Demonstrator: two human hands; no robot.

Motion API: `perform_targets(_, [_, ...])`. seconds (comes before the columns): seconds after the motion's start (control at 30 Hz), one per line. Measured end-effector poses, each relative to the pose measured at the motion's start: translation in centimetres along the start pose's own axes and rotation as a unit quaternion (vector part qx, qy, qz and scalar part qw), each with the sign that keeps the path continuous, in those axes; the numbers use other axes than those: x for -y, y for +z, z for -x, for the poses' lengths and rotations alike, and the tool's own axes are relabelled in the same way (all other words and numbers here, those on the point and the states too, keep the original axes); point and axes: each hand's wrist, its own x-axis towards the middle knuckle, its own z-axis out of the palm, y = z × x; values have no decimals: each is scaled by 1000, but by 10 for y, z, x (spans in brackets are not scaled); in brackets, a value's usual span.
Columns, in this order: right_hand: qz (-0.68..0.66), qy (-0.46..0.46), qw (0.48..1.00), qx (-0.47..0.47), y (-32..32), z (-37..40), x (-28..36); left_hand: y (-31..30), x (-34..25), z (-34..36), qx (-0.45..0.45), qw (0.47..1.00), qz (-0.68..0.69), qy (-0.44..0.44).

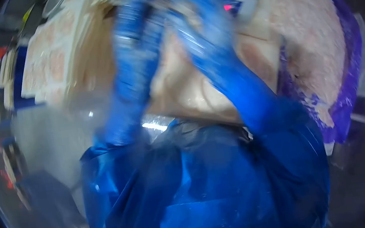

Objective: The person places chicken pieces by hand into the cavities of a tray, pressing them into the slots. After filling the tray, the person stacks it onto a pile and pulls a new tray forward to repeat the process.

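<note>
My left hand point(137, 26) and my right hand point(205, 18), both in wet blue gloves, are cupped together at the top middle, blurred by motion. Their fingers curl toward each other around a pale lump point(186, 11), mostly hidden by the gloves. Below them lies a wet, whitish board point(193, 90) with pinkish smears. Just right of my right hand, a grey device with a lit red display point(227, 7) stands behind the board.
To the right, a purple liner point(355, 61) holds a large mass of pale, pinkish ground meat point(310, 21). A stack of white sheets point(70, 50) bearing flat pinkish portions stands at the left. Beside it is a shiny metal surface point(53, 134).
</note>
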Motion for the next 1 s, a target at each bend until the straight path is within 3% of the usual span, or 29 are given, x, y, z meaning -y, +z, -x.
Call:
perform_targets(0.03, [207, -173, 959, 90, -3, -39, -27, -10, 23, -35, 2, 993, 93, 66])
perform_targets(0.07, [270, 3, 952, 142, 1, -50, -16, -18, 38, -68, -27, 982, -135, 132])
perform_targets(0.1, [316, -21, 945, 83, 14, -50, -77, -27, 78, -97, -35, 977, -171, 125])
perform_targets(0.13, [355, -44, 933, 26, 2, -43, -139, -67, 148, -130, 34, 887, -401, 225])
perform_targets(0.17, [387, -48, 917, 81, -30, -19, -141, -87, 194, -123, 63, 833, -524, 167])
perform_targets(0.2, [414, -52, 899, 136, -48, 0, -126, -87, 215, -107, 39, 846, -502, 175])
perform_targets(0.27, [428, 182, 854, 234, -99, 18, -49, -36, 160, -44, 58, 854, -466, 226])
perform_targets(0.3, [392, 260, 864, 178, -134, 38, -36, -21, 157, -13, 107, 865, -455, 181])
perform_targets(0.33, [305, 307, 898, 80, -177, 55, -13, -19, 187, 19, 182, 912, -360, 67])
perform_targets(0.37, [285, 246, 926, -13, -228, 69, 1, -15, 217, 50, 224, 779, -582, 69])
perform_targets(0.4, [459, 246, 854, 9, -267, 52, 47, -10, 209, 54, 222, 782, -576, 90])
perform_targets(0.43, [543, 188, 819, 4, -309, 49, 68, -9, 217, 53, 210, 784, -575, 107])
perform_targets(0.53, [675, 297, 652, 178, -410, 41, 93, -13, 223, 56, 196, 787, -572, 118])
perform_targets(0.57, [673, 298, 653, 177, -442, 53, 81, -13, 222, 56, 196, 789, -571, 116])
perform_targets(0.6, [698, 241, 650, 180, -473, 69, 63, -14, 223, 57, 196, 787, -573, 114])
perform_targets(0.63, [719, 181, 645, 183, -490, 78, 55, -16, 225, 56, 189, 806, -551, 103])
perform_targets(0.67, [716, 182, 648, 185, -495, 82, 60, -18, 225, 57, 181, 825, -528, 93])
perform_targets(0.77, [437, 371, 819, 26, -497, 82, 83, -19, 219, 58, 155, 861, -477, 89])
perform_targets(0.83, [208, 472, 853, -80, -493, 80, 100, -19, 215, 61, 126, 890, -433, 64])
perform_targets(0.9, [359, 493, 790, -65, -469, 47, 149, -18, 209, 64, 114, 896, -426, 54])
perform_targets(0.93, [360, 491, 791, -61, -477, 39, 153, -18, 207, 64, 108, 901, -417, 48])
perform_targets(1.0, [600, 278, 737, 143, -483, 21, 160, -23, 213, 66, 103, 904, -411, 48])
